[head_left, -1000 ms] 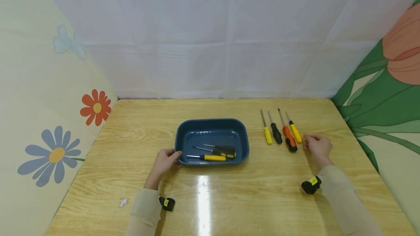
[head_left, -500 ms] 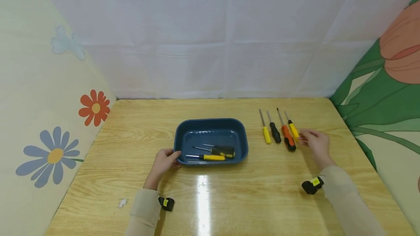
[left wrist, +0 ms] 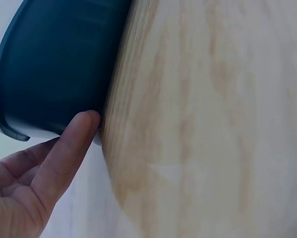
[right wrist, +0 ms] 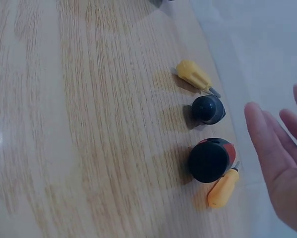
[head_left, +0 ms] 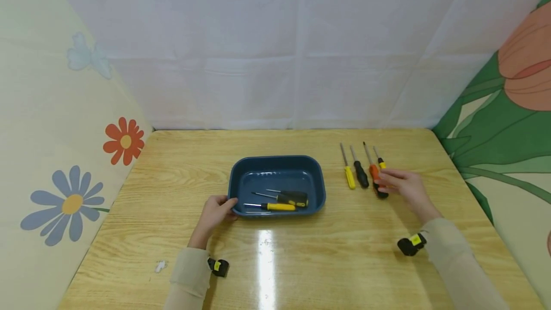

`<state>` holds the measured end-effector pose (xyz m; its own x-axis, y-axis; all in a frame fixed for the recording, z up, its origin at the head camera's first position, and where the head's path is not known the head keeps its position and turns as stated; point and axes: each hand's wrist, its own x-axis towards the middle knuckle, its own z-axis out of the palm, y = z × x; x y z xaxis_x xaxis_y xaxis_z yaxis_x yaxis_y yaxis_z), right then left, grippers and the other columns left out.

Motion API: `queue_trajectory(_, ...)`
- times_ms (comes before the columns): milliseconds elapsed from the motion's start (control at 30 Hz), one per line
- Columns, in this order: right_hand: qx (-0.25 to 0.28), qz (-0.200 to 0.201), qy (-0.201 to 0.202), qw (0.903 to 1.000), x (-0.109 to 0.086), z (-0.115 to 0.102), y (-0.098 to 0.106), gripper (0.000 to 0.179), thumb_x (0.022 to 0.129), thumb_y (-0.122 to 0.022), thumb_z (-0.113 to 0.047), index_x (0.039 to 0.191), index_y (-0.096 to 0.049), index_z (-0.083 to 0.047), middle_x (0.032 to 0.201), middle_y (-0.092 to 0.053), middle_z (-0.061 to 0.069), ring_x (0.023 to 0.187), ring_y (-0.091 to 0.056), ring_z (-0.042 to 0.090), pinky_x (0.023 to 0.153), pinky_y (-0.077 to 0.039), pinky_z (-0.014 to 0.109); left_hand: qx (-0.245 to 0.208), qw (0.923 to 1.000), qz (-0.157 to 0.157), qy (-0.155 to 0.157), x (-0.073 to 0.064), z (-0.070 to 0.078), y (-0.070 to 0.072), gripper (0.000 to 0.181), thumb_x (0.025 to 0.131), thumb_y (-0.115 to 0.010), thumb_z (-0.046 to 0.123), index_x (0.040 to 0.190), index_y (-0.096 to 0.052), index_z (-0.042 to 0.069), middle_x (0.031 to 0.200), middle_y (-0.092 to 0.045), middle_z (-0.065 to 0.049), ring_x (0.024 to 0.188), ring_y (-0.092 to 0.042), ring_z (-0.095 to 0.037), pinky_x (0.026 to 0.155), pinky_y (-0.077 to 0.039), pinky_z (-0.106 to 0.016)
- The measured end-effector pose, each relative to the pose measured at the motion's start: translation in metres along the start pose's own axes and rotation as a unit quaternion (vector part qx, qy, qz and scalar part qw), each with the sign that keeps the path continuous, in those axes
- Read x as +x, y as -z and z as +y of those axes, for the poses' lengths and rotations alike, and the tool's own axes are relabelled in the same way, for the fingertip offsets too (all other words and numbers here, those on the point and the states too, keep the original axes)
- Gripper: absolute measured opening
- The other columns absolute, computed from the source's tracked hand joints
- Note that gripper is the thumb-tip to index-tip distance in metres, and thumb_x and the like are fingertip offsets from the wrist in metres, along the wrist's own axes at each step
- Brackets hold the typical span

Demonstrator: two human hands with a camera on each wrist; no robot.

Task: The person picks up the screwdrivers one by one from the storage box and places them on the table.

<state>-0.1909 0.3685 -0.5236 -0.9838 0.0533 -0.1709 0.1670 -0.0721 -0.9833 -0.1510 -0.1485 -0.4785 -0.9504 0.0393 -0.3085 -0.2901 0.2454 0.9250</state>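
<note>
At its near left corner, a dark blue tray [head_left: 277, 160] is gripped by my left hand [head_left: 216, 213], thumb over the rim and fingers against the outer wall [left wrist: 54, 64]. Inside lie a yellow-handled screwdriver [head_left: 281, 207] and two dark-handled screwdrivers [head_left: 297, 197]. My right hand [head_left: 408, 189] hovers with extended fingers over an orange-and-black screwdriver [head_left: 374, 171] and a yellow screwdriver with a black collar [head_left: 381, 161], partly covering their handles. Nothing shows between its fingers in the right wrist view. Left of these lie a black screwdriver [head_left: 361, 175] and a yellow screwdriver [head_left: 350, 178].
The wooden table [head_left: 327, 248] carries all of this, with a white curtain [head_left: 297, 85] behind its far edge. A small white scrap [head_left: 160, 266] lies near the left forearm. Black wrist cameras [head_left: 411, 245] sit on both sleeves.
My right hand has moved left from beside the rightmost yellow screwdriver to over it and the orange-and-black one. The left hand and tray stay put.
</note>
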Motion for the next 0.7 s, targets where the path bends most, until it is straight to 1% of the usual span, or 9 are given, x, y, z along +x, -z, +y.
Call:
queue_trajectory(100, -0.017, -0.040, -0.009, 0.9990, 0.001, -0.001, -0.001, 0.051, 0.083, -0.066, -0.016, 0.126, -0.049, 0.004, 0.102, -0.065, 0.001, 0.090, -0.064, 0.019, 0.073, -0.054, 0.037, 0.003, 1.0000, 0.007, -0.001, 0.003, -0.004, -0.001, 0.028, 0.088, -0.055, 0.009, 0.099, -0.060, -0.016, 0.076, -0.064, -0.017, 0.062, -0.064, -0.026, 0.060, -0.056, -0.038)
queue_trajectory(167, -0.020, -0.053, -0.015, 0.9983, 0.001, -0.002, -0.003, 0.055, 0.082, -0.067, -0.018, 0.128, -0.047, 0.005, 0.103, -0.064, 0.001, 0.091, -0.064, 0.018, 0.074, -0.054, 0.038, 0.004, 0.9999, 0.014, 0.001, 0.003, -0.005, -0.001, 0.028, 0.088, -0.056, 0.010, 0.100, -0.060, -0.015, 0.076, -0.064, -0.016, 0.062, -0.064, -0.026, 0.060, -0.056, -0.037)
queue_trajectory(267, -0.021, -0.057, -0.020, 0.9980, 0.001, -0.003, -0.006, 0.059, 0.079, -0.070, -0.021, 0.128, -0.048, 0.004, 0.102, -0.065, 0.000, 0.090, -0.064, 0.018, 0.074, -0.054, 0.038, 0.000, 0.9999, 0.014, -0.003, 0.003, -0.005, -0.001, 0.028, 0.088, -0.055, 0.009, 0.099, -0.060, -0.016, 0.075, -0.064, -0.016, 0.061, -0.064, -0.026, 0.059, -0.056, -0.037)
queue_trajectory(400, -0.035, -0.069, -0.020, 0.9968, 0.001, -0.004, -0.009, 0.051, 0.081, -0.068, -0.019, 0.125, -0.052, 0.001, 0.101, -0.065, 0.002, 0.090, -0.064, 0.019, 0.074, -0.053, 0.038, -0.002, 0.9999, 0.014, -0.006, 0.003, -0.005, -0.002, 0.027, 0.088, -0.055, 0.008, 0.099, -0.060, -0.016, 0.075, -0.064, -0.016, 0.061, -0.063, -0.025, 0.059, -0.056, -0.036)
queue_trajectory(433, -0.042, -0.078, -0.019, 0.9959, 0.000, -0.005, -0.011, 0.048, 0.083, -0.067, -0.019, 0.124, -0.053, 0.001, 0.101, -0.066, 0.003, 0.090, -0.064, 0.019, 0.074, -0.053, 0.038, 0.000, 0.9999, 0.014, -0.006, 0.003, -0.005, -0.002, 0.027, 0.088, -0.055, 0.009, 0.099, -0.060, -0.015, 0.075, -0.064, -0.016, 0.061, -0.063, -0.024, 0.059, -0.056, -0.035)
queue_trajectory(500, -0.062, -0.081, -0.027, 0.9944, -0.004, -0.012, -0.017, 0.044, 0.084, -0.065, -0.019, 0.122, -0.055, 0.001, 0.099, -0.066, 0.005, 0.089, -0.064, 0.018, 0.074, -0.054, 0.036, 0.005, 0.9999, 0.015, -0.004, 0.003, -0.005, -0.002, 0.027, 0.088, -0.055, 0.009, 0.099, -0.060, -0.015, 0.076, -0.064, -0.016, 0.061, -0.063, -0.023, 0.059, -0.056, -0.034)
queue_trajectory(600, -0.098, -0.107, -0.031, 0.9890, -0.017, -0.034, -0.032, 0.049, 0.087, -0.062, -0.021, 0.124, -0.049, 0.009, 0.102, -0.065, 0.011, 0.089, -0.064, 0.019, 0.077, -0.053, 0.038, 0.009, 0.9999, 0.012, -0.005, 0.002, -0.005, -0.001, 0.028, 0.088, -0.054, 0.010, 0.100, -0.060, -0.015, 0.077, -0.064, -0.016, 0.061, -0.063, -0.023, 0.059, -0.056, -0.034)
queue_trajectory(700, -0.121, -0.127, -0.040, 0.9836, -0.030, -0.055, -0.047, 0.057, 0.088, -0.061, -0.020, 0.125, -0.040, 0.017, 0.107, -0.062, 0.018, 0.090, -0.064, 0.019, 0.079, -0.052, 0.041, 0.007, 0.9999, 0.012, -0.006, 0.002, -0.005, -0.001, 0.028, 0.088, -0.055, 0.010, 0.099, -0.060, -0.015, 0.077, -0.064, -0.016, 0.062, -0.063, -0.023, 0.059, -0.056, -0.035)
